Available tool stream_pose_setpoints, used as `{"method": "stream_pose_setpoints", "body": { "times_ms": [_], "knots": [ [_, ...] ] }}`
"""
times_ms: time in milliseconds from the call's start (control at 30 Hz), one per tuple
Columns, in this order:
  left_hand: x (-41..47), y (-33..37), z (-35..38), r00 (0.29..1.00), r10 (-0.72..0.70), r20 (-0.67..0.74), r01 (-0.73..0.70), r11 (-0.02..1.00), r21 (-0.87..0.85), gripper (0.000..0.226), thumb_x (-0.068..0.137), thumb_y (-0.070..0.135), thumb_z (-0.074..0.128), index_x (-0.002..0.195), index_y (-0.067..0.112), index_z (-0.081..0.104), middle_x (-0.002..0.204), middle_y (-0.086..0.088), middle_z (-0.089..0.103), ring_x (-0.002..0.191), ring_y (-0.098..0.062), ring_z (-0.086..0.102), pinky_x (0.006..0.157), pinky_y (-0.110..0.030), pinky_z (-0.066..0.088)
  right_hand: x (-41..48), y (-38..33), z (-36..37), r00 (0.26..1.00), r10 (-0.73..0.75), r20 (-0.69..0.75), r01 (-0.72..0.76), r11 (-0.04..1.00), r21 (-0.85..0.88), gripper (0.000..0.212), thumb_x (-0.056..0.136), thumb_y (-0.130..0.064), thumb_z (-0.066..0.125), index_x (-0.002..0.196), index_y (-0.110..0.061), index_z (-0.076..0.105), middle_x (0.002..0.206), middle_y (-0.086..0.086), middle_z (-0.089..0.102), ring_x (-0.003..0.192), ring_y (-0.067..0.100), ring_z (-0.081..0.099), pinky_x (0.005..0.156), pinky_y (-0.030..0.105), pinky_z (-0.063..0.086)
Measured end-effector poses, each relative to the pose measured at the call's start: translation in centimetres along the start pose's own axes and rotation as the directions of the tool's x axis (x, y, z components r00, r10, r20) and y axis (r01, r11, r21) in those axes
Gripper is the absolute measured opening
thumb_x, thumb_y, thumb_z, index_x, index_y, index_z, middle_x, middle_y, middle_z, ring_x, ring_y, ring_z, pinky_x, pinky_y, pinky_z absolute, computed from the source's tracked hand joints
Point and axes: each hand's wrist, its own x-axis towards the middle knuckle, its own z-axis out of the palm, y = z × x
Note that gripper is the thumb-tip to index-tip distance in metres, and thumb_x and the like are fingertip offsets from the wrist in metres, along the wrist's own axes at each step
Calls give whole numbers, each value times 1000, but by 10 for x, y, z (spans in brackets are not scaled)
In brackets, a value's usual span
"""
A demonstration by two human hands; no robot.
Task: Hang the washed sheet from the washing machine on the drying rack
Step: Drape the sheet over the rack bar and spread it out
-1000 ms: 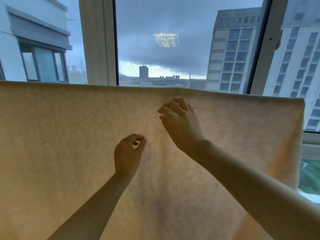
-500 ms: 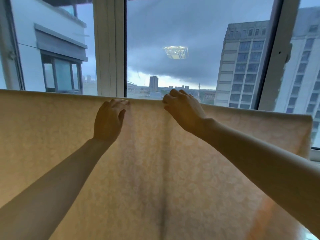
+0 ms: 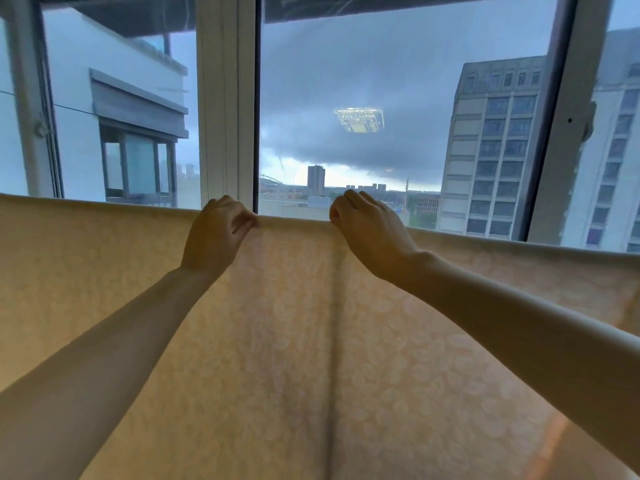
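Note:
A pale yellow sheet (image 3: 294, 358) with a faint leaf pattern hangs wide across the view, its top fold running from left to right in front of the window. The rack bar under the fold is hidden by the cloth. My left hand (image 3: 216, 233) pinches the top fold just left of centre, thumb against curled fingers. My right hand (image 3: 370, 226) grips the same fold a short way to the right, fingers curled over the edge. A vertical crease runs down the sheet between my arms.
Behind the sheet stands a large window with a white frame post (image 3: 225, 105) and a dark slanted frame (image 3: 554, 133) at the right. Buildings and a dark cloudy sky lie outside. A ceiling lamp reflects in the glass (image 3: 360, 119).
Both hands have risen from the sheet's face to its top fold and now hold it. The left hand has gone from mid-sheet up to the edge. The view has tilted upward.

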Motion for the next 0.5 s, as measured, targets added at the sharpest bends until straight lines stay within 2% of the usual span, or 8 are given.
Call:
{"method": "stream_pose_setpoints", "body": {
  "times_ms": [67,167,233,300,400,467,500],
  "knots": [
    [6,-4,-2,999,11,36,-11,1000,-16,5,90,13,63,92,10,67,87,-4,63,82,-18,56,72,-28,47,4,2,-5,998,40,40,-43,997,67,22,86,8,52,96,-12,50,88,-1,48,74,14,47,61,26,38],
    [21,-2,-6,999,-15,44,18,998,-62,4,93,14,59,95,14,63,92,-1,63,84,-17,58,77,-30,50,20,11,-7,988,145,53,-151,981,123,24,90,6,46,90,-17,40,80,0,49,62,17,48,51,28,33],
    [31,2,-4,999,-50,13,51,996,-74,4,93,16,59,95,14,62,92,1,62,84,-16,58,76,-28,47,31,18,-3,975,214,50,-219,964,149,23,89,5,47,86,-17,40,76,2,52,58,18,49,47,27,32],
    [35,3,3,994,-103,26,105,992,-76,5,93,15,60,95,12,64,91,-1,64,84,-16,58,76,-26,44,37,22,1,958,250,138,-272,946,178,19,90,3,47,83,-14,47,75,5,57,61,20,53,46,26,34],
    [20,-5,13,986,-162,46,166,981,-102,13,96,17,54,95,9,65,89,-5,67,84,-18,61,75,-24,44,37,19,1,939,176,296,-274,901,335,16,93,-6,46,85,-8,60,81,8,63,68,21,60,53,29,46],
    [8,-14,13,984,-178,16,179,973,-144,18,98,19,49,95,10,65,88,-7,67,84,-20,61,76,-28,46,34,15,0,954,143,263,-240,891,385,17,96,-15,47,92,-10,64,86,7,67,73,20,64,62,32,52],
    [4,-18,12,984,-179,6,177,972,-157,20,99,20,48,96,9,65,89,-8,67,86,-21,60,78,-30,47,33,12,-1,963,121,241,-206,909,363,20,97,-20,47,96,-11,64,88,6,67,72,18,64,60,29,52]
  ]
}}
